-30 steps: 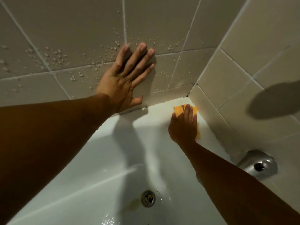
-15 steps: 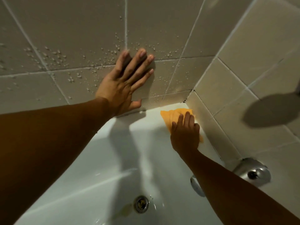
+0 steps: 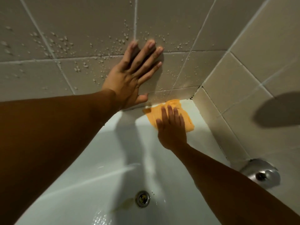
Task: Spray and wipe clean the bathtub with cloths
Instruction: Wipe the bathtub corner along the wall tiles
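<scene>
Cloth (image 3: 151, 116) farther left, under flat right hand (image 3: 172, 131); left hand (image 3: 129, 77) flat on tiles (image 3: 81, 21).

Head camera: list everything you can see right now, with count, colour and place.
bathtub: one, white, fills the lower frame
orange cloth: one, spread on the tub's ledge in the far corner
drain: one, metal, in the tub floor
stain: one, yellowish, just left of the drain
wall tiles: many, beige with pale grout, on the back and right walls
water droplets: many, clear, on the back wall
round metal fitting: one, silver, low on the right wall
left hand: flat against the back wall, fingers straight
right hand: presses flat on the orange cloth
</scene>
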`<state>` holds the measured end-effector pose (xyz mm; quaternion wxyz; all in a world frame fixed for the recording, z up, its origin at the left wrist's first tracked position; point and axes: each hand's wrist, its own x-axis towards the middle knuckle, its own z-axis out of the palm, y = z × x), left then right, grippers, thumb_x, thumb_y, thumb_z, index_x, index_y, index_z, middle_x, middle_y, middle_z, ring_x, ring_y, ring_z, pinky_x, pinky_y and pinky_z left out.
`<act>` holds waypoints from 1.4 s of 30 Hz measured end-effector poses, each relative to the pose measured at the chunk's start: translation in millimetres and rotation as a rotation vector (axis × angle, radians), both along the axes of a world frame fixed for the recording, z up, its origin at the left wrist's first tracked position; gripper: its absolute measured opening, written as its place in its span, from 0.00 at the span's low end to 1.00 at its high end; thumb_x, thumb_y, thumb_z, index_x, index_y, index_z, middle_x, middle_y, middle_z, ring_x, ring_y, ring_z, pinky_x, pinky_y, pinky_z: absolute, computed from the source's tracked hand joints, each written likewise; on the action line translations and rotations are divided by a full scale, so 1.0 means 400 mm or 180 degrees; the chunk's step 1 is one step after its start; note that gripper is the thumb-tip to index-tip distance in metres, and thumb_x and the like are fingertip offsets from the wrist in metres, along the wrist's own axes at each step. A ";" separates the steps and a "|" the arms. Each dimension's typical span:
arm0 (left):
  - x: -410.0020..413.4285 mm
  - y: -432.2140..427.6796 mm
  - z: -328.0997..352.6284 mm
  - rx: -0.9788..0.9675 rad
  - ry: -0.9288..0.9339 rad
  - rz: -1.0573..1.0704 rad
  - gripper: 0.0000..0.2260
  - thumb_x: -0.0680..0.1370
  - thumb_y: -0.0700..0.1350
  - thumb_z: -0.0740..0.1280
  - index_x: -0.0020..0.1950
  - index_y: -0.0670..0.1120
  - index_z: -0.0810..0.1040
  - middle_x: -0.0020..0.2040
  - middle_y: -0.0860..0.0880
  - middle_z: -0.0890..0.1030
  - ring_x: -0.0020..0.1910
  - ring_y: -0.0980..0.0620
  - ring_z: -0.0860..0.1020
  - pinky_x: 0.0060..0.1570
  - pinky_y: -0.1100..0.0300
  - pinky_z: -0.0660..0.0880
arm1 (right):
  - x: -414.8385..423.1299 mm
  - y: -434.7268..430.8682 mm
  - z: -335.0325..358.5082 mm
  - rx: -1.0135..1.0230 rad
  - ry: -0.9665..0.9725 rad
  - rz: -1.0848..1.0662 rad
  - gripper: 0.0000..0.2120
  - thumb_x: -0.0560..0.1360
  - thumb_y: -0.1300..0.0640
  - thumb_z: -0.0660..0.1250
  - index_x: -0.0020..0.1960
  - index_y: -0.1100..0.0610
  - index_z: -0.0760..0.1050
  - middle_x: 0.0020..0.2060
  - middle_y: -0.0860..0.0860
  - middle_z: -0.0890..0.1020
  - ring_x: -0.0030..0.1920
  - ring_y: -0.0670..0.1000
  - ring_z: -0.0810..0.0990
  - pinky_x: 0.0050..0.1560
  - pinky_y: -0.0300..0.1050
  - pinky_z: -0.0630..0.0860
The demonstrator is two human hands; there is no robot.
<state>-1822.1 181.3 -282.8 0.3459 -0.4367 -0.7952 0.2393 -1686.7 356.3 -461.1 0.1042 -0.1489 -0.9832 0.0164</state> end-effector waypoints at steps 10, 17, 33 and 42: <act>-0.002 -0.001 -0.005 -0.0078 0.0042 0.0013 0.46 0.74 0.73 0.35 0.81 0.43 0.31 0.80 0.36 0.34 0.81 0.35 0.41 0.77 0.38 0.42 | -0.108 -0.068 0.003 -0.0223 0.0200 -0.0975 0.31 0.84 0.45 0.49 0.76 0.66 0.68 0.73 0.66 0.70 0.75 0.66 0.67 0.75 0.63 0.62; 0.001 0.000 -0.009 -0.0032 0.0069 -0.0042 0.46 0.74 0.74 0.38 0.81 0.43 0.32 0.80 0.37 0.34 0.81 0.35 0.40 0.77 0.38 0.41 | 0.020 0.140 0.026 0.0000 -0.0072 -0.0437 0.34 0.84 0.41 0.40 0.79 0.61 0.63 0.77 0.64 0.66 0.77 0.66 0.63 0.76 0.66 0.61; 0.049 -0.308 -0.112 -0.0286 -0.1227 -0.0600 0.33 0.82 0.59 0.51 0.83 0.44 0.52 0.82 0.35 0.47 0.82 0.37 0.44 0.79 0.40 0.44 | -0.085 -0.186 -0.015 -0.0516 0.0466 -0.0601 0.28 0.84 0.47 0.46 0.79 0.59 0.65 0.78 0.60 0.66 0.79 0.64 0.61 0.78 0.63 0.55; 0.127 -0.773 -0.315 -0.0364 -0.2396 -0.0129 0.31 0.82 0.60 0.52 0.82 0.46 0.59 0.80 0.37 0.58 0.80 0.37 0.57 0.76 0.43 0.63 | -0.081 -0.390 -0.040 -0.0771 0.0467 0.0149 0.29 0.85 0.48 0.44 0.80 0.62 0.62 0.79 0.61 0.62 0.80 0.64 0.56 0.79 0.65 0.54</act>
